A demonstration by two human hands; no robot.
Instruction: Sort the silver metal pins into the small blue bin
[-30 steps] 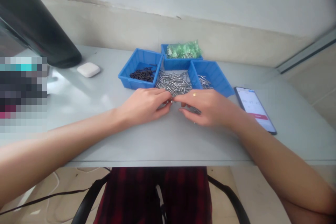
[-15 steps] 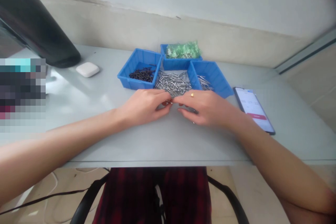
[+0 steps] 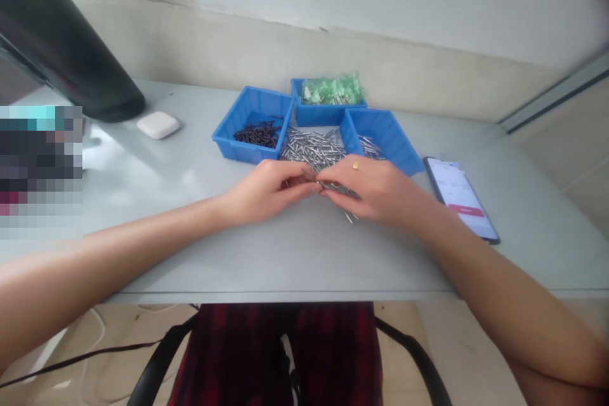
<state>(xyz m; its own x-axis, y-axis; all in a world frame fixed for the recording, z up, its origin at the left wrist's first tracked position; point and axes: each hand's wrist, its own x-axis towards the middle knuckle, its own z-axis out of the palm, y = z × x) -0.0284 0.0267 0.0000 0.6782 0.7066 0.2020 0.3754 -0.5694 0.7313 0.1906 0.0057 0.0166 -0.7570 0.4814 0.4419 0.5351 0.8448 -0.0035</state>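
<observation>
the left hand point(image 3: 271, 191) and right hand point(image 3: 375, 188) are meeting, fingertips nearly closed, pinching silver pins point(image 3: 339, 188) over the surface point(image 3: 285, 260); a pin pile point(image 3: 314, 148) is lying just beyond, between the left blue bin point(image 3: 247, 153) and right blue bin point(image 3: 398, 144).

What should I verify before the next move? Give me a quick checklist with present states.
1. Left hand and right hand close together, in front of the silver pile: ok.
2. Firm grip where the fingers meet: cannot tell; the view is too small.
3. Silver ends below the right hand held, not loose: cannot tell.
4. Dark pieces inside the left bin: ok.
5. Green packet below the rear bin's rim: not ok; it bulges above.
</observation>
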